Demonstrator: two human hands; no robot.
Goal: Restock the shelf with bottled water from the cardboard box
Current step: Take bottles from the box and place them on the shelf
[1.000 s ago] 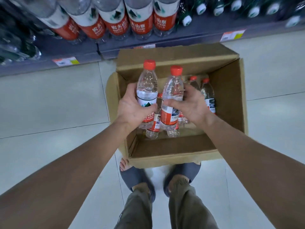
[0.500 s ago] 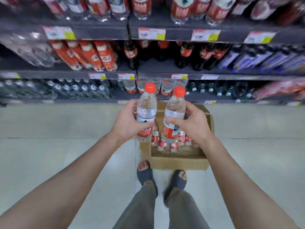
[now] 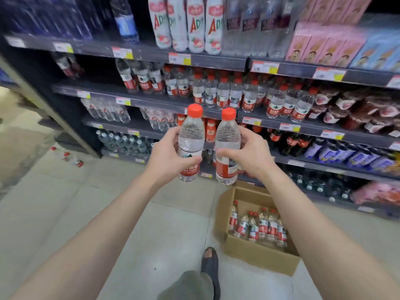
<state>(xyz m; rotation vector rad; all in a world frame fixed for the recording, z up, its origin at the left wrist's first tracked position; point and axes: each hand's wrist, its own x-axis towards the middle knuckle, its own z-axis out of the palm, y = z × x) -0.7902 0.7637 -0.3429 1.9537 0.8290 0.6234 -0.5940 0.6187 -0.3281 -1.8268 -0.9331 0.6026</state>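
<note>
Shelving (image 3: 151, 103) spans the far side, with shelved bottles (image 3: 223, 94) of red-capped water in rows on a middle level. Tiled floor (image 3: 151, 234) lies near. The cardboard box (image 3: 255, 254) sits open on the floor, near right, with boxed bottles (image 3: 263, 228) upright inside. Left grip (image 3: 164, 159) is curled round the left bottle (image 3: 190, 139), and right grip (image 3: 253, 154) round the right bottle (image 3: 227, 144). Both are upright, side by side, just apart, in front of the shelving.

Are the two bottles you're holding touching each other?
Apart. The head view shows shelf stock through a gap between the left bottle and right bottle.
</note>
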